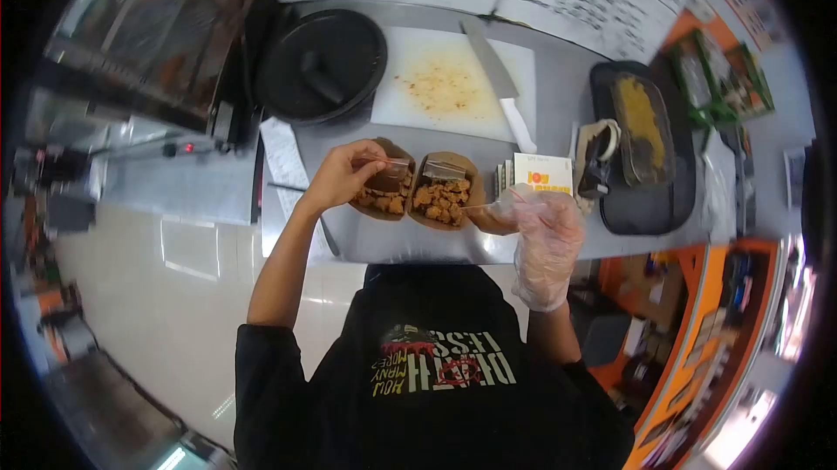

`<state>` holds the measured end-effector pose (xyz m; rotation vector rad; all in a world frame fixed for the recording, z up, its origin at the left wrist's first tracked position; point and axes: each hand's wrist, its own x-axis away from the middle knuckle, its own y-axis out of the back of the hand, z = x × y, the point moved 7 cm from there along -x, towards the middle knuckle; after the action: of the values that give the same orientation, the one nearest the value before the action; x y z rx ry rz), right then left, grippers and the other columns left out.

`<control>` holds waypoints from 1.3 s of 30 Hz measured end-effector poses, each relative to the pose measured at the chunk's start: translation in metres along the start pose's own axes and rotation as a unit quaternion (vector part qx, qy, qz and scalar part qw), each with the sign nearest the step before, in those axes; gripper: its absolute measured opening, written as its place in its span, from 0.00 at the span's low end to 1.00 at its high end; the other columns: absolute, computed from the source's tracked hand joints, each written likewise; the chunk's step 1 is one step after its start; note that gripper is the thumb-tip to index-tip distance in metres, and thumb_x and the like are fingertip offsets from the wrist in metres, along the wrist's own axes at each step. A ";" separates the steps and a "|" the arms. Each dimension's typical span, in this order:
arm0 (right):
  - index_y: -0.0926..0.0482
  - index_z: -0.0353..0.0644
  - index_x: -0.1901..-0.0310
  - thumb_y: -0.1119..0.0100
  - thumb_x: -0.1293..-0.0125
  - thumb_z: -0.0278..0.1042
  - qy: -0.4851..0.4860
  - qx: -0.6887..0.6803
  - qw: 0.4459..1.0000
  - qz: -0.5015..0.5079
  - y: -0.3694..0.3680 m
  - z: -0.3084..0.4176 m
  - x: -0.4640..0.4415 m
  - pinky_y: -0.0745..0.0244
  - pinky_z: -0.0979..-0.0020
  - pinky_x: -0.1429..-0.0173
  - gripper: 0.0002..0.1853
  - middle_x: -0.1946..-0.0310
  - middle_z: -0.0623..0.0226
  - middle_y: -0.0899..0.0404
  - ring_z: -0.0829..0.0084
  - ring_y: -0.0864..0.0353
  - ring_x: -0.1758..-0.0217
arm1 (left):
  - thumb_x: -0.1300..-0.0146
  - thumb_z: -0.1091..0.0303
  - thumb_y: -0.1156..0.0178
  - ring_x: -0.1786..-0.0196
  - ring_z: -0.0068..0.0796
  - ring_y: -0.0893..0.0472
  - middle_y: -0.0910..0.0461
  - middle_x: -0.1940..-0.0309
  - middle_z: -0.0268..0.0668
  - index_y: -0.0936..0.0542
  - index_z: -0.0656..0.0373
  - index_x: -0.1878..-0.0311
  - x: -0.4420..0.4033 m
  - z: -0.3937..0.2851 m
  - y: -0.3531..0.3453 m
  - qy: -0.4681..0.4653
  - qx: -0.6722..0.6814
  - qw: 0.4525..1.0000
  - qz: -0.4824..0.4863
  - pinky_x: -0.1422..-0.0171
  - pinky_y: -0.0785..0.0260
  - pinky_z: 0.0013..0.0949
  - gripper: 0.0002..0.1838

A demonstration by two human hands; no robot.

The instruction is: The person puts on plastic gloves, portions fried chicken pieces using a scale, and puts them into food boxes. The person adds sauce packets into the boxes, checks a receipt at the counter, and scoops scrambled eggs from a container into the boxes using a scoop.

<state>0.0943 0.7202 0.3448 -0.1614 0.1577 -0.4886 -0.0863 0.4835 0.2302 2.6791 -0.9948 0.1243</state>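
Two brown paper boxes stand side by side at the counter's front edge, the left box (381, 201) and the middle box (442, 200), both holding browned food pieces. My bare left hand (349, 175) pinches a small clear packet (398, 175) over the left box. A similar packet (444, 171) lies in the middle box. In a clear plastic glove, my right hand (547, 239) is closed at the right, by a third brown box (494, 219) and a stack of printed cards (544, 172). What its fingers hold is too blurred to make out.
Behind the boxes, a knife (494, 64) rests on a white cutting board (410, 51). A black round lid (323, 64) is left of it. On the right, a black tray (610, 208) bears a clear container of yellow food (643, 130). A paper strip (283, 160) lies at left.
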 end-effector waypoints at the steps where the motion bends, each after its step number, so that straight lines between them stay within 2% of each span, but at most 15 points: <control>1: 0.27 0.37 0.54 0.39 0.31 0.22 0.017 -0.005 0.999 -0.043 0.000 0.001 0.005 0.23 0.71 0.44 0.08 0.62 0.61 0.14 0.75 0.16 0.55 | 0.31 0.76 0.39 0.55 0.21 0.17 0.15 0.61 0.35 0.20 0.64 0.56 -0.008 0.001 0.008 -0.017 -0.018 1.000 -0.013 0.48 0.25 0.28 0.03; 2: 0.27 0.38 0.53 0.38 0.31 0.23 0.060 0.082 0.994 -0.049 0.011 -0.007 0.014 0.24 0.70 0.44 0.09 0.63 0.62 0.14 0.75 0.17 0.56 | 0.31 0.76 0.39 0.55 0.21 0.16 0.14 0.61 0.37 0.19 0.64 0.57 -0.012 0.003 0.013 -0.030 -0.035 0.999 -0.027 0.51 0.24 0.29 0.03; 3: 0.27 0.38 0.52 0.38 0.31 0.23 0.058 0.071 0.992 -0.091 0.009 -0.008 0.023 0.24 0.70 0.44 0.09 0.63 0.62 0.14 0.75 0.17 0.56 | 0.32 0.76 0.38 0.56 0.22 0.16 0.13 0.62 0.39 0.19 0.63 0.58 -0.014 -0.002 0.018 -0.043 -0.050 0.997 -0.044 0.55 0.24 0.30 0.03; 4: 0.27 0.38 0.52 0.38 0.30 0.24 0.057 0.060 0.988 -0.131 0.006 -0.007 0.032 0.24 0.70 0.45 0.09 0.64 0.62 0.14 0.75 0.17 0.57 | 0.33 0.76 0.38 0.62 0.27 0.15 0.14 0.64 0.40 0.18 0.63 0.58 -0.013 -0.008 0.022 -0.051 -0.088 0.993 -0.054 0.62 0.24 0.32 0.03; 7: 0.26 0.39 0.53 0.38 0.30 0.25 0.074 0.066 0.977 -0.187 -0.008 -0.005 0.055 0.25 0.72 0.48 0.09 0.66 0.62 0.15 0.76 0.18 0.58 | 0.39 0.76 0.35 0.59 0.33 0.16 0.15 0.62 0.36 0.17 0.61 0.58 -0.003 -0.027 0.019 -0.171 -0.161 0.970 -0.059 0.55 0.25 0.36 0.06; 10: 0.27 0.38 0.53 0.40 0.30 0.22 0.057 0.103 0.971 -0.208 -0.021 -0.009 0.074 0.24 0.72 0.49 0.08 0.66 0.62 0.16 0.75 0.18 0.59 | 0.48 0.75 0.33 0.51 0.35 0.19 0.17 0.60 0.31 0.16 0.56 0.60 0.021 -0.040 0.005 -0.365 -0.395 0.843 -0.014 0.43 0.31 0.40 0.11; 13: 0.27 0.36 0.53 0.41 0.30 0.21 0.031 0.114 0.971 -0.209 -0.030 -0.018 0.082 0.24 0.72 0.48 0.07 0.64 0.61 0.16 0.75 0.18 0.59 | 0.53 0.72 0.33 0.46 0.29 0.23 0.18 0.60 0.28 0.14 0.52 0.62 0.027 -0.019 -0.003 -0.359 -0.482 0.799 0.008 0.35 0.40 0.47 0.12; 17: 0.24 0.36 0.58 0.38 0.31 0.25 0.005 0.078 0.971 -0.225 -0.032 -0.023 0.078 0.26 0.76 0.52 0.04 0.67 0.65 0.16 0.79 0.20 0.62 | 0.51 0.69 0.33 0.48 0.29 0.23 0.18 0.62 0.27 0.13 0.50 0.63 0.020 -0.018 -0.003 -0.343 -0.530 0.775 0.023 0.36 0.41 0.51 0.10; 21: 0.22 0.32 0.56 0.39 0.30 0.25 -0.033 0.127 0.981 -0.141 -0.028 -0.035 0.054 0.22 0.72 0.49 0.06 0.61 0.61 0.15 0.75 0.17 0.56 | 0.49 0.66 0.33 0.49 0.29 0.23 0.18 0.62 0.28 0.12 0.50 0.63 0.008 -0.010 -0.006 -0.326 -0.571 0.753 0.025 0.36 0.41 0.51 0.08; 22: 0.21 0.32 0.55 0.38 0.30 0.27 -0.018 0.162 0.981 -0.106 -0.033 -0.032 0.042 0.22 0.73 0.49 0.07 0.60 0.59 0.14 0.76 0.16 0.55 | 0.48 0.65 0.33 0.49 0.29 0.23 0.18 0.62 0.28 0.12 0.50 0.63 0.007 -0.010 -0.008 -0.321 -0.575 0.752 0.028 0.37 0.41 0.51 0.08; 25: 0.20 0.36 0.55 0.39 0.30 0.30 -0.026 0.243 0.969 0.036 -0.042 -0.062 0.005 0.21 0.68 0.52 0.08 0.62 0.57 0.14 0.68 0.14 0.59 | 0.46 0.66 0.33 0.49 0.31 0.23 0.19 0.63 0.29 0.13 0.50 0.62 0.007 -0.031 -0.009 -0.293 -0.550 0.782 0.007 0.39 0.39 0.47 0.07; 28: 0.21 0.37 0.56 0.40 0.31 0.32 0.048 0.390 0.896 0.207 -0.065 -0.079 -0.024 0.21 0.65 0.52 0.08 0.61 0.56 0.15 0.60 0.15 0.60 | 0.44 0.68 0.34 0.51 0.33 0.22 0.19 0.64 0.30 0.14 0.52 0.63 0.006 -0.046 -0.012 -0.286 -0.523 0.803 -0.025 0.45 0.35 0.41 0.05; 31: 0.21 0.40 0.58 0.47 0.29 0.34 0.094 0.457 0.869 0.163 -0.073 -0.084 -0.030 0.26 0.54 0.49 0.08 0.63 0.54 0.19 0.48 0.20 0.54 | 0.45 0.69 0.33 0.56 0.36 0.21 0.19 0.64 0.31 0.16 0.54 0.64 -0.001 -0.034 -0.012 -0.264 -0.518 0.813 0.019 0.51 0.32 0.40 0.06; 35: 0.21 0.41 0.59 0.47 0.31 0.32 0.111 0.419 0.896 0.099 -0.072 -0.091 -0.029 0.26 0.54 0.49 0.06 0.61 0.52 0.19 0.48 0.20 0.52 | 0.46 0.70 0.32 0.59 0.39 0.20 0.19 0.66 0.34 0.17 0.54 0.64 -0.002 -0.035 -0.005 -0.271 -0.492 0.827 -0.034 0.54 0.30 0.43 0.06; 39: 0.19 0.43 0.59 0.45 0.34 0.30 0.105 0.470 0.865 0.144 -0.071 -0.132 -0.014 0.24 0.51 0.51 0.06 0.59 0.54 0.18 0.49 0.19 0.54 | 0.44 0.68 0.33 0.57 0.38 0.19 0.18 0.63 0.33 0.16 0.53 0.60 0.001 -0.040 -0.006 -0.255 -0.486 0.836 -0.017 0.54 0.31 0.43 0.08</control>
<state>0.0255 0.6497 0.2314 0.8712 0.1373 -0.2383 -0.0808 0.4989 0.2676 1.7658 -0.8022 -0.9020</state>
